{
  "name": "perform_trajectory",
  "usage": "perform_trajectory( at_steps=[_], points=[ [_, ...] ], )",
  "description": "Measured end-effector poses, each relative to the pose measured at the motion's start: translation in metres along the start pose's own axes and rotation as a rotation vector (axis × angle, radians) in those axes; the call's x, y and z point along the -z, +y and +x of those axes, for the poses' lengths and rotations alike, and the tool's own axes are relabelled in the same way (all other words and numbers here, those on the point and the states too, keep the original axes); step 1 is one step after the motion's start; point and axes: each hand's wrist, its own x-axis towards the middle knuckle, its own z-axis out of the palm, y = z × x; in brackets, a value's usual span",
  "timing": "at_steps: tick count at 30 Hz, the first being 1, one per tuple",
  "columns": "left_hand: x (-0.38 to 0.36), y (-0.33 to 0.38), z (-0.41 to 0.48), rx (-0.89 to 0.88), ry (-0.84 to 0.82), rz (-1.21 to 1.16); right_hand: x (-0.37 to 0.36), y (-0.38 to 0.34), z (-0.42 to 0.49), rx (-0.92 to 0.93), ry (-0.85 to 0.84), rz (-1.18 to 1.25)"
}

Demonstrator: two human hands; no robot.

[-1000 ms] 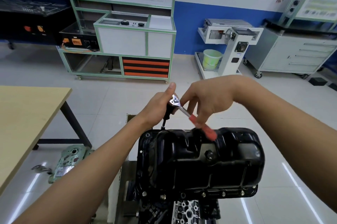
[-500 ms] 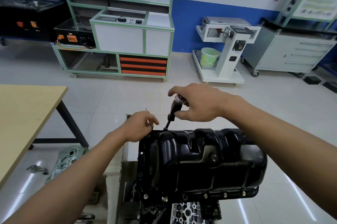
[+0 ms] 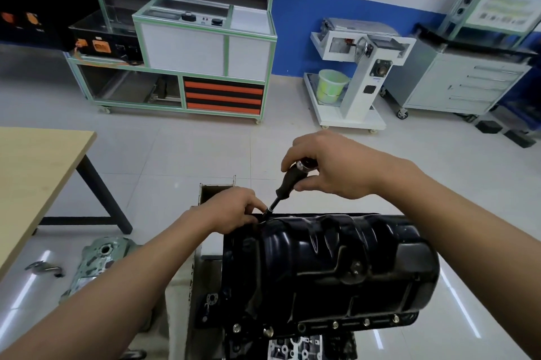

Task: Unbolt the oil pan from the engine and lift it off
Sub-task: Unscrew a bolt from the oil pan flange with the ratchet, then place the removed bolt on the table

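Logging from the remote station: the black oil pan (image 3: 322, 266) sits on top of the engine (image 3: 295, 345), with a row of bolts (image 3: 335, 324) seated along its near flange. The right hand (image 3: 330, 166) curls round the top of a black-handled socket driver (image 3: 285, 184), which leans down and left to the pan's far-left flange. The left hand (image 3: 234, 210) sits at that corner, fingers curled against the driver's lower tip; I cannot tell whether they pinch it. A wooden table (image 3: 35, 160) stands at left, and a grey metal casting (image 3: 96, 260) lies on the floor beside it.
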Motion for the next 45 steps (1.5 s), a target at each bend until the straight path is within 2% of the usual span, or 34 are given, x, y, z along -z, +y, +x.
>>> perform_trajectory(
  at_steps=[6,11,19,24,27,33,35,40,45],
  points=[
    [0.008,0.013,0.009,-0.017,-0.067,0.132,0.004,0.007,-0.010,-0.017,-0.015,0.062],
    [0.014,0.016,0.011,-0.053,-0.137,0.195,0.019,0.021,-0.024,-0.042,0.070,0.139],
    [0.004,0.012,0.001,-0.032,-0.040,0.046,0.034,0.045,-0.035,-0.084,0.243,0.200],
    [0.010,0.018,0.001,0.052,0.054,-0.173,0.027,0.047,-0.035,-0.063,0.227,0.228],
    [0.014,0.025,-0.001,0.081,0.082,-0.219,0.025,0.049,-0.036,-0.050,0.218,0.240],
    [0.021,0.027,-0.048,0.245,0.309,-0.475,0.029,0.030,-0.008,0.061,0.192,0.243],
    [0.025,0.022,-0.079,0.307,0.449,-0.502,0.025,0.009,0.015,0.129,0.180,0.265],
    [0.030,-0.013,-0.180,0.500,0.791,-0.486,0.002,-0.071,0.068,0.335,0.211,0.350],
    [0.022,-0.081,-0.286,0.709,1.050,-0.475,-0.054,-0.171,0.126,0.356,0.173,0.526]
  ],
)
